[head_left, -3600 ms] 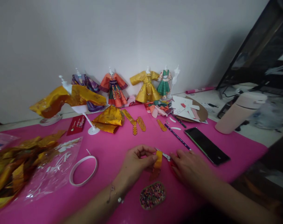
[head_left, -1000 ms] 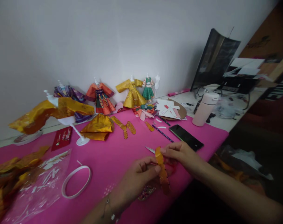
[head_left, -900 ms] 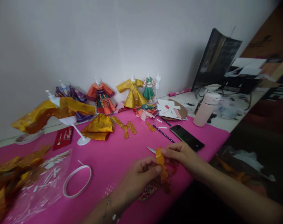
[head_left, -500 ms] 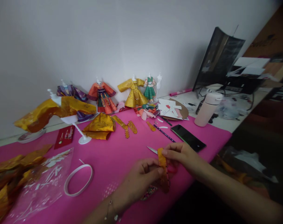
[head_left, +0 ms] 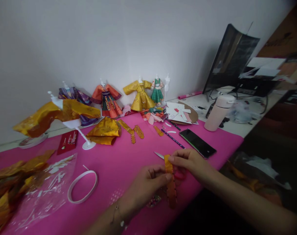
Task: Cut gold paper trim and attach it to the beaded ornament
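Observation:
A narrow golden-yellow fabric strip (head_left: pixel 171 192) with notched edges hangs between my hands over the front of the pink mat (head_left: pixel 128 160). My left hand (head_left: pixel 154 178) pinches it near the middle, thumb on top. The fingers of my right hand (head_left: pixel 187 160) are closed on its upper end. Scissors (head_left: pixel 159 155) with red handles lie on the mat just behind, partly hidden by the strip and my right hand. Under my left hand sits a small multicoloured item (head_left: pixel 154 200), too blurred to name.
Small dress forms wear doll robes, one a yellow robe (head_left: pixel 141 94), along the wall. Right of centre are a phone (head_left: pixel 198 143), a pencil (head_left: pixel 172 138) and a pink bottle (head_left: pixel 218 114). To the left lie a white ring (head_left: pixel 70 192), a plastic bag (head_left: pixel 50 195) and golden fabric scraps (head_left: pixel 4 205).
The strip's lower end now hangs straighter and shows more of its length below my left hand. Both hands keep their pinch and have barely moved.

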`<control>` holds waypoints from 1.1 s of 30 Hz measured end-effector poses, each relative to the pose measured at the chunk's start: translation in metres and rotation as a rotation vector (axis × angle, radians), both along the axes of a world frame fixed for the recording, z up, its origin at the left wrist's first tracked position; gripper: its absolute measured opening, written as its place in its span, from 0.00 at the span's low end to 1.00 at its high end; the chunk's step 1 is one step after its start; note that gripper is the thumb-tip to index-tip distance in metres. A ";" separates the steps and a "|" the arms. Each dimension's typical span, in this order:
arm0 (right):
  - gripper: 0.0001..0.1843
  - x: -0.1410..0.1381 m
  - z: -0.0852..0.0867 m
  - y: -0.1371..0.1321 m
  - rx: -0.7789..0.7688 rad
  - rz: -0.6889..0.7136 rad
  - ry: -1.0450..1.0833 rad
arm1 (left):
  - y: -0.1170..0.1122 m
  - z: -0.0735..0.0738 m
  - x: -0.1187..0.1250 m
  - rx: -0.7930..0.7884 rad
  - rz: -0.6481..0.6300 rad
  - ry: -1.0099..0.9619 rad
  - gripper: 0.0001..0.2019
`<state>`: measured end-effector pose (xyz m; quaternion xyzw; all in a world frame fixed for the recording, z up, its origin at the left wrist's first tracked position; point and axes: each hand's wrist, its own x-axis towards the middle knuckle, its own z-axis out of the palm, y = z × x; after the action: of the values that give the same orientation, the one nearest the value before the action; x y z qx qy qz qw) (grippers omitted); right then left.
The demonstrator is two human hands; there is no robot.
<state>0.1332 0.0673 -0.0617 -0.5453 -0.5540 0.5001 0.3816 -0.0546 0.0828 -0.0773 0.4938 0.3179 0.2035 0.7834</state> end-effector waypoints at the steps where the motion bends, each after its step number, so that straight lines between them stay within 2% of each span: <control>1: 0.24 -0.001 0.000 0.000 0.000 0.001 -0.006 | 0.000 -0.001 -0.001 -0.008 0.006 0.017 0.14; 5: 0.25 -0.004 -0.003 0.001 0.003 0.000 -0.048 | 0.001 -0.002 0.000 -0.025 0.018 0.042 0.15; 9: 0.26 0.002 -0.007 0.006 0.033 0.006 -0.182 | 0.000 0.000 0.003 -0.054 0.062 0.018 0.14; 12: 0.22 0.015 -0.010 0.010 0.113 -0.007 -0.377 | 0.003 -0.001 0.004 -0.066 0.091 0.006 0.12; 16: 0.09 0.032 -0.018 0.010 0.236 -0.012 -0.725 | 0.010 -0.006 0.003 -0.077 0.142 -0.006 0.12; 21: 0.07 0.034 -0.038 0.006 0.309 0.086 -0.984 | 0.022 -0.011 0.001 -0.071 0.201 -0.008 0.14; 27: 0.14 0.026 -0.048 0.006 0.360 0.124 -1.073 | 0.038 -0.021 0.000 -0.036 0.269 0.017 0.12; 33: 0.12 0.020 -0.054 0.006 0.373 0.114 -1.082 | 0.052 -0.029 -0.003 0.003 0.343 0.048 0.04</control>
<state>0.1531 0.0736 -0.1159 -0.6164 -0.7777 0.0633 0.1059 -0.0580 0.1343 -0.1068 0.4381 0.4159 0.3228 0.7287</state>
